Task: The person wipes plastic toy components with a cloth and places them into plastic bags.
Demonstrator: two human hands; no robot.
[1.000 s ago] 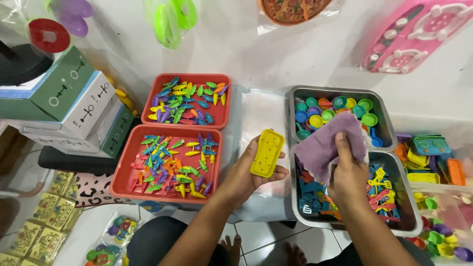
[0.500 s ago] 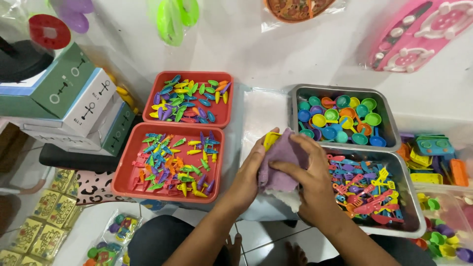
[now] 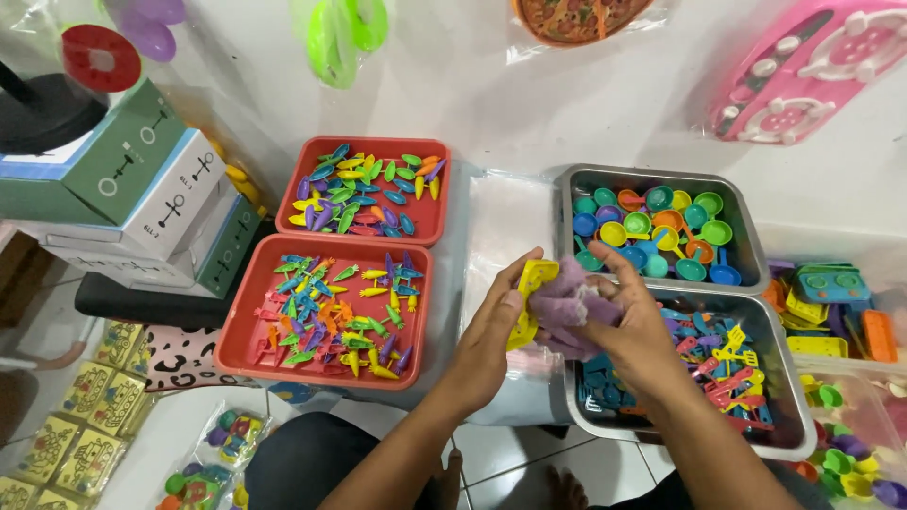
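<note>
Head view, flat yellow toy piece (image 3: 529,300) with holes, purple cloth (image 3: 567,307)

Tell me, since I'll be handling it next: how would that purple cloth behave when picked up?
Probably floppy: the purple cloth bunches in folds under the right hand. Likely light, since it drapes over the yellow toy piece held by the left hand. Unlikely to roll.
</note>
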